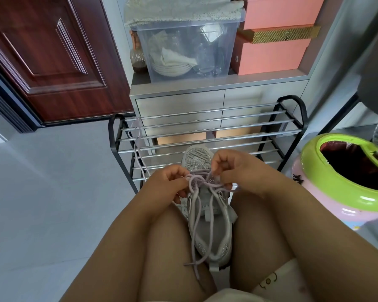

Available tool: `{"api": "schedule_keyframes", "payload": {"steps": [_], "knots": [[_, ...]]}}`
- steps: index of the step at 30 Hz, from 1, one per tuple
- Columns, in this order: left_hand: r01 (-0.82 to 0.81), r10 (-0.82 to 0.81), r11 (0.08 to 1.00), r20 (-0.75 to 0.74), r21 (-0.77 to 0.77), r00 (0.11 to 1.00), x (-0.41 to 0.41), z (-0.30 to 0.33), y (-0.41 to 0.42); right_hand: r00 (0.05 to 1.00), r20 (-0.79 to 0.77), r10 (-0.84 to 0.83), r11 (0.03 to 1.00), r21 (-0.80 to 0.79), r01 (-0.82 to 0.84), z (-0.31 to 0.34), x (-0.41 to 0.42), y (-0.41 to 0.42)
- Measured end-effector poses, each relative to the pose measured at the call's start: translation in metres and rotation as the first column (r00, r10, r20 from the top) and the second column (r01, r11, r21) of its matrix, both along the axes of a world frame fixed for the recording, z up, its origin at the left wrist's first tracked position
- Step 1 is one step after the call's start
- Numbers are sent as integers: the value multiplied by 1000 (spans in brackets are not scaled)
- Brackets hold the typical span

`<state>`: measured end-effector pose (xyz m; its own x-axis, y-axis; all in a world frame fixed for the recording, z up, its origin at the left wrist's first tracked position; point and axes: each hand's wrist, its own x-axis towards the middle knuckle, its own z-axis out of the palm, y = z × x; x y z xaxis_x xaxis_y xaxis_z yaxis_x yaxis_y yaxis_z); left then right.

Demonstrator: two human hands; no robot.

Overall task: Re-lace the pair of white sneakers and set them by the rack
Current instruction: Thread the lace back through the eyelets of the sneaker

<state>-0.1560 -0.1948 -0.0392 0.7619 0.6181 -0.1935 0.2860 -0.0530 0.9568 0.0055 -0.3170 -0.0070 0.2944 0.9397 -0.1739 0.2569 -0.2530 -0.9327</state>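
Observation:
A pale grey-white sneaker (212, 225) lies between my thighs, toe pointing at the shoe rack (205, 127). Its pale lilac lace (198, 184) is threaded across the upper, with loose ends trailing down over the heel. My left hand (170, 184) pinches the lace at the shoe's left side. My right hand (229, 168) holds lace strands with curled fingers at the right side. A second lilac lace (138, 149) hangs over the rack's left bars. The other sneaker is out of sight.
The black-framed rack with chrome bars stands against a grey cabinet (179, 105) carrying a clear storage box (188, 51) and pink boxes (273, 55). A green-and-pink bin (314, 171) sits at the right. A brown door (52, 57) is at the far left, above grey floor.

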Motion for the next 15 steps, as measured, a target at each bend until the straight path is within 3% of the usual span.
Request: {"api": "schedule_keyframes", "payload": {"steps": [5,15], "knots": [[45,-46,999,41,30,998,-2,1,1,952,298,74,995,-93,-48,7,-7,2],[-1,2,1000,-11,31,1000,1,0,0,884,461,77,995,-93,-38,13,-4,-1]]}}
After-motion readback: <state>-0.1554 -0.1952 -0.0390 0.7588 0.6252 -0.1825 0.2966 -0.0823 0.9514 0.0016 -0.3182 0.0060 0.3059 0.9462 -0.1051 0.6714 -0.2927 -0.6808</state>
